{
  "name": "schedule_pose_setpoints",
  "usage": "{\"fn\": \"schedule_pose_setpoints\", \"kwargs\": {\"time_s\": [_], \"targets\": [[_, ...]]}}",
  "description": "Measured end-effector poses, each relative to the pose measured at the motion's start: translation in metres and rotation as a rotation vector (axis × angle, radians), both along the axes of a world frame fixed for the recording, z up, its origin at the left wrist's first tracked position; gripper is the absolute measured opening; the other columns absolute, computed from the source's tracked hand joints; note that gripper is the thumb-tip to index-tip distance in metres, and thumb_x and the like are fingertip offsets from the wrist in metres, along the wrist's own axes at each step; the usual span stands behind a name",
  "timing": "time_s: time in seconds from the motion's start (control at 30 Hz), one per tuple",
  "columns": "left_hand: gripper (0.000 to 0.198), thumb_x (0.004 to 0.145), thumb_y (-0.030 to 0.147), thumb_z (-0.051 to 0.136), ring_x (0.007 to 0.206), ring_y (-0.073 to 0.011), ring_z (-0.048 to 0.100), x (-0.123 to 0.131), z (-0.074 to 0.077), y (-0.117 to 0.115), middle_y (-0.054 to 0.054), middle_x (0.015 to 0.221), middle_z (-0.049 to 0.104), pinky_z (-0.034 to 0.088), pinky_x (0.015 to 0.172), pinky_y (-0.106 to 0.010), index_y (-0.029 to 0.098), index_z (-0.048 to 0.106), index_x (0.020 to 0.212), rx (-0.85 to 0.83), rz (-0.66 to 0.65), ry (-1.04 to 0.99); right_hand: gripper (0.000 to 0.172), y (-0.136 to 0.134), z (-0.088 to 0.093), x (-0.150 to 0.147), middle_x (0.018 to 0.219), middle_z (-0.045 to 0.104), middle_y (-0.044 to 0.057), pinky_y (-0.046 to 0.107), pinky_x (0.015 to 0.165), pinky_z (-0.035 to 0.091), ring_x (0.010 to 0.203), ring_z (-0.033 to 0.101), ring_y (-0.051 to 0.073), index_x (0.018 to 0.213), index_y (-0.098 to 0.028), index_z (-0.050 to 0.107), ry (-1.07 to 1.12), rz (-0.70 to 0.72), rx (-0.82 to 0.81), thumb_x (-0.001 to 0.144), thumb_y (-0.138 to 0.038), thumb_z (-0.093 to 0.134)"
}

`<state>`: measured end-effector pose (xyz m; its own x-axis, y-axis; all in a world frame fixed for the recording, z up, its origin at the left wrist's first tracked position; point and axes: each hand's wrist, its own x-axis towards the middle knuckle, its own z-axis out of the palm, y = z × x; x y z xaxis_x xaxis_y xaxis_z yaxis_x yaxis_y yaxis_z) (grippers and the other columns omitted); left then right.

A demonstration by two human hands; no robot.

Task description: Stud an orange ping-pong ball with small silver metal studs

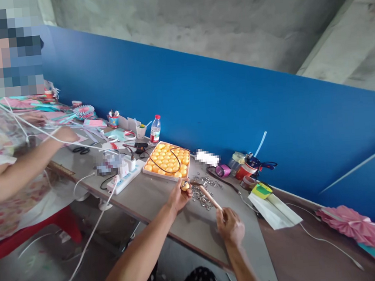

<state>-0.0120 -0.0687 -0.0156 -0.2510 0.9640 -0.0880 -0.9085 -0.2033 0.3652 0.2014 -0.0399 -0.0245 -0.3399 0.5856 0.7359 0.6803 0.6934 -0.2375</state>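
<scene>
My left hand [180, 197] is closed around a small orange ball [185, 185] with a shiny metal piece on it. In my right hand [230, 225] is the lower end of a pale-handled tool [211, 198]. Its dark tip points left and reaches close to the ball; whether they touch I cannot tell. Beneath the tool, small metal parts [203, 199] lie in a loose pile on the grey table [195, 231]. Just behind my left hand stands a shallow box [166, 176] filled with similar orange balls, with a black cord lying across them.
To the left are a white power strip [127, 180], a red-capped bottle [155, 129] and a co-worker's arm [35, 164]. A purple tape roll [223, 170], jars and a yellow-green pad [262, 190] sit to the right. A blue partition [200, 95] borders the table's back.
</scene>
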Motion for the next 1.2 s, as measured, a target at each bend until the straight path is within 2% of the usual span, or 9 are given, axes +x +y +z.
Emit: {"fn": "schedule_pose_setpoints", "kwargs": {"time_s": [0.17,0.27,0.4,0.57,0.63,0.8,0.93,1.1,1.2], "targets": [[0.038,0.081,0.052,0.051,0.039,-0.0063,0.043,0.0019,0.0007,0.0009,-0.001,0.059,0.057,0.033,0.041,-0.020,0.015,0.051,0.072,-0.020,0.038,0.048,0.034,0.0013,-0.0027,0.0012,0.056,0.053,0.000,0.023,0.060,0.033,0.056,0.049,0.013,0.064,-0.018,0.053,-0.001,0.005,-0.024,0.086,-0.040,0.041],[0.037,0.079,0.052,0.055,0.038,-0.0065,0.044,0.0012,0.0011,-0.0001,0.000,0.059,0.057,0.031,0.041,-0.020,0.016,0.052,0.074,-0.003,0.059,0.076,0.037,-0.0008,-0.0006,-0.0020,0.056,0.053,0.001,0.024,0.056,0.030,0.055,0.048,0.013,0.064,-0.019,0.053,-0.027,-0.048,-0.066,0.088,-0.040,0.035],[0.036,0.074,0.051,0.062,0.038,-0.0063,0.043,-0.0005,0.0010,-0.0024,0.004,0.052,0.050,0.031,0.041,-0.020,0.016,0.052,0.075,0.015,0.116,0.083,0.035,-0.0037,0.0024,-0.0060,0.057,0.056,0.000,0.024,0.054,0.028,0.053,0.048,0.013,0.060,-0.019,0.052,-0.161,-0.054,-0.146,0.085,-0.042,0.041],[0.037,0.075,0.053,0.060,0.037,-0.0056,0.042,0.0025,0.0031,-0.0025,0.003,0.058,0.055,0.030,0.041,-0.020,0.017,0.051,0.077,-0.004,0.037,0.130,0.039,-0.0003,-0.0034,-0.0013,0.055,0.053,0.001,0.023,0.054,0.028,0.055,0.048,0.013,0.061,-0.019,0.052,-0.037,-0.069,-0.100,0.087,-0.043,0.036],[0.038,0.074,0.053,0.060,0.037,-0.0054,0.042,0.0037,0.0040,-0.0020,0.003,0.057,0.054,0.029,0.040,-0.020,0.017,0.050,0.075,-0.016,0.026,0.144,0.038,0.0002,-0.0038,-0.0013,0.056,0.053,0.001,0.023,0.054,0.028,0.055,0.048,0.013,0.063,-0.019,0.052,-0.054,-0.071,-0.092,0.088,-0.041,0.035],[0.038,0.073,0.053,0.062,0.036,-0.0059,0.042,0.0037,0.0023,0.0005,0.006,0.051,0.048,0.030,0.041,-0.020,0.017,0.050,0.074,-0.006,0.053,0.148,0.036,-0.0020,0.0004,-0.0032,0.055,0.053,0.000,0.023,0.056,0.029,0.055,0.048,0.013,0.059,-0.019,0.050,-0.153,-0.002,-0.099,0.086,-0.041,0.040],[0.039,0.072,0.053,0.063,0.038,-0.0064,0.044,0.0032,-0.0010,0.0032,0.005,0.053,0.050,0.031,0.041,-0.020,0.017,0.050,0.075,-0.011,0.076,0.144,0.039,-0.0011,-0.0016,-0.0011,0.056,0.053,0.001,0.024,0.055,0.029,0.055,0.048,0.014,0.062,-0.019,0.052,-0.057,-0.057,-0.065,0.088,-0.041,0.033],[0.035,0.073,0.050,0.064,0.039,-0.0076,0.046,0.0030,-0.0027,0.0025,0.006,0.049,0.048,0.033,0.042,-0.020,0.017,0.051,0.077,-0.002,0.106,0.121,0.036,-0.0006,-0.0019,-0.0044,0.056,0.055,0.000,0.024,0.055,0.027,0.053,0.047,0.012,0.060,-0.019,0.051,-0.194,-0.055,-0.132,0.085,-0.042,0.041],[0.031,0.075,0.045,0.064,0.041,-0.0090,0.048,0.0042,-0.0027,0.0022,0.005,0.051,0.049,0.035,0.043,-0.021,0.016,0.052,0.078,-0.015,0.092,0.107,0.038,-0.0004,-0.0006,-0.0036,0.056,0.054,0.000,0.023,0.054,0.027,0.053,0.046,0.012,0.059,-0.019,0.050,-0.139,-0.081,-0.144,0.085,-0.044,0.040]]}}
